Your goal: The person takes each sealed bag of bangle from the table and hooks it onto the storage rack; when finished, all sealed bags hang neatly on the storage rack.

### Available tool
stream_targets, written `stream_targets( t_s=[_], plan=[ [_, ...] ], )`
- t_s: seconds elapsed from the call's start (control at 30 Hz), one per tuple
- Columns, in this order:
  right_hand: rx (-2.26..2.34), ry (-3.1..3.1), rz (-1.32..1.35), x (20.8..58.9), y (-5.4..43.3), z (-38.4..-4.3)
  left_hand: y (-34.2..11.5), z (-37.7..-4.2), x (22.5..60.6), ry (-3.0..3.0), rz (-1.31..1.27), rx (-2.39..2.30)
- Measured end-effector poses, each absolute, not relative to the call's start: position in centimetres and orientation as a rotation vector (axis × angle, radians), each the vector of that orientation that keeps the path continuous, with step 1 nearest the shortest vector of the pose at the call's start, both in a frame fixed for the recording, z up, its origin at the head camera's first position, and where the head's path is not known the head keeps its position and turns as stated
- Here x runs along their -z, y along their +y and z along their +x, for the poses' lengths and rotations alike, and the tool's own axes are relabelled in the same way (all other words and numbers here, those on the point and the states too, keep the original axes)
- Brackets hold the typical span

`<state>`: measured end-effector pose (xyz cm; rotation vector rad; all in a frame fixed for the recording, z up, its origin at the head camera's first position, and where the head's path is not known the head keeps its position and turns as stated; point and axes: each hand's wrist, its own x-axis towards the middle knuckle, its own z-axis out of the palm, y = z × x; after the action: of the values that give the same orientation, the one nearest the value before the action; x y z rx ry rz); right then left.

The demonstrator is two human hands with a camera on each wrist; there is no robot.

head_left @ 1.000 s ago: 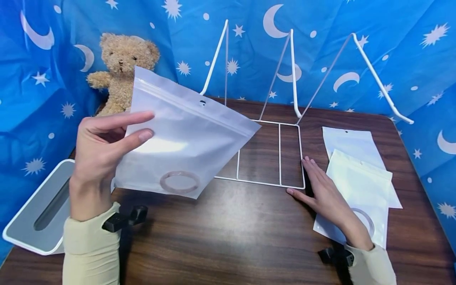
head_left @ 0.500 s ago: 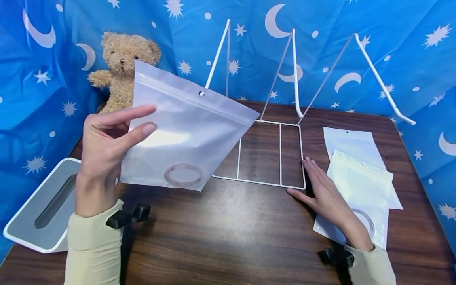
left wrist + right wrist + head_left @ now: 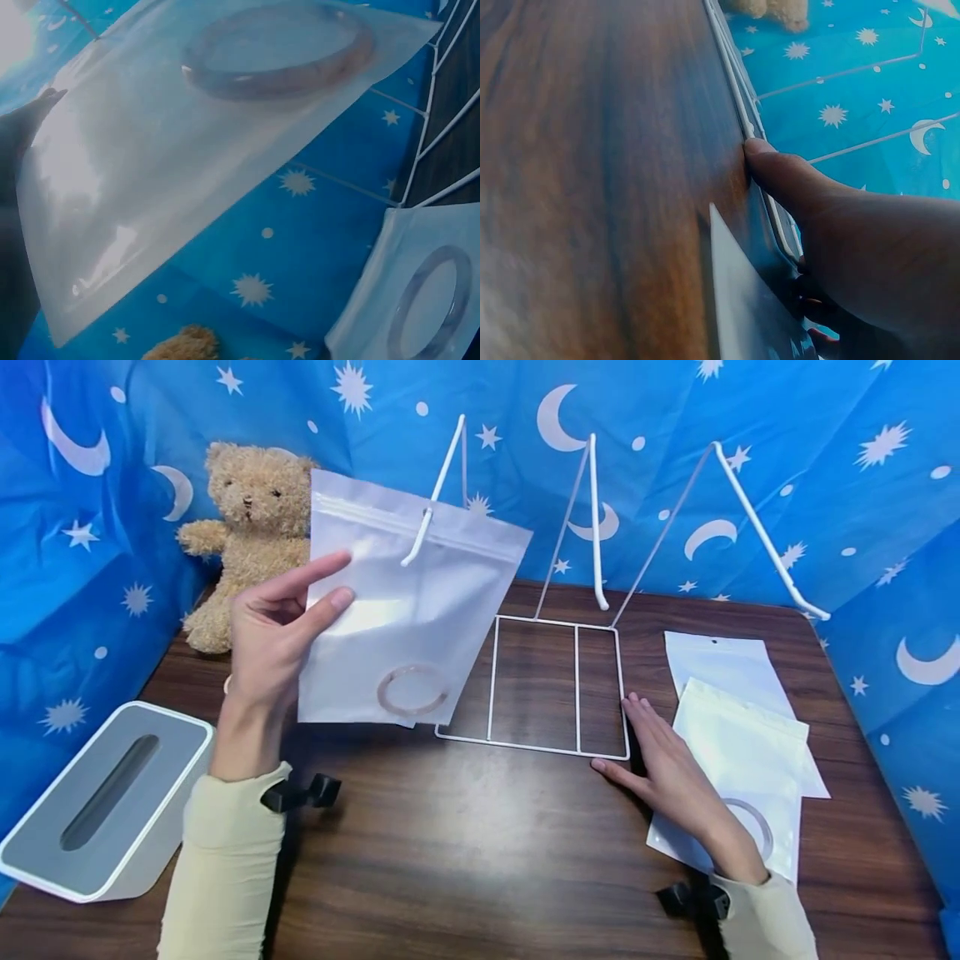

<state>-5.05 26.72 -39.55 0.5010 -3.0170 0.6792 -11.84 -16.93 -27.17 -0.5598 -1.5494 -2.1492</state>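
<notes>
left hand (image 3: 273, 647): grip narrow, thumb and forefinger pinching the left edge of a translucent zip pouch (image 3: 397, 618). pouch is up off the counter (image 3: 465, 868), slightly tilted, its top hole around the left prong (image 3: 444, 464) of a white wire rack (image 3: 534, 747); prong tip shows in front of the pouch face. pinkish ring (image 3: 412, 713) inside, low down.

right hand (image 3: 678, 777): holds nothing, fingers extended, thumb spread, at the rack base's front right corner; fingertips along the right rail, thumb tip at the front rail.

second ringed pouch (image 3: 360, 311) behind the first, in the left wrist view; cannot tell whether it hangs or lies.

on the counter, right: a white pouch (image 3: 738, 735) with a ring, overlapping another pouch (image 3: 716, 660). left: tissue box (image 3: 142, 814); teddy bear (image 3: 258, 560) farther back. star-and-moon cloth (image 3: 510, 393) behind.
</notes>
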Motion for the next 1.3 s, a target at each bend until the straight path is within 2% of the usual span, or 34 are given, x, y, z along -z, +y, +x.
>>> stream_targets(
  t_s=[0.27,0.47,0.7,0.93,1.3],
  plan=[
    [-0.614,-2.927,0.478,39.8,27.0,-4.9,-14.8,-16.2,27.9,-1.515,-0.570,2.137],
    [-0.592,-2.879,0.472,39.9,26.8,-4.9,-14.0,-18.3,28.0,-1.459,-0.522,2.162],
    [-0.604,-2.869,0.431,40.2,26.6,-4.7,-13.2,-20.0,27.6,-1.414,-0.456,2.272],
    [-0.625,-2.841,0.421,40.6,26.5,-4.6,-12.9,-21.5,27.7,-1.478,-0.501,2.207],
    [-0.648,-2.813,0.450,40.8,26.5,-4.8,-12.8,-21.9,28.0,-1.473,-0.516,2.164]
  ],
)
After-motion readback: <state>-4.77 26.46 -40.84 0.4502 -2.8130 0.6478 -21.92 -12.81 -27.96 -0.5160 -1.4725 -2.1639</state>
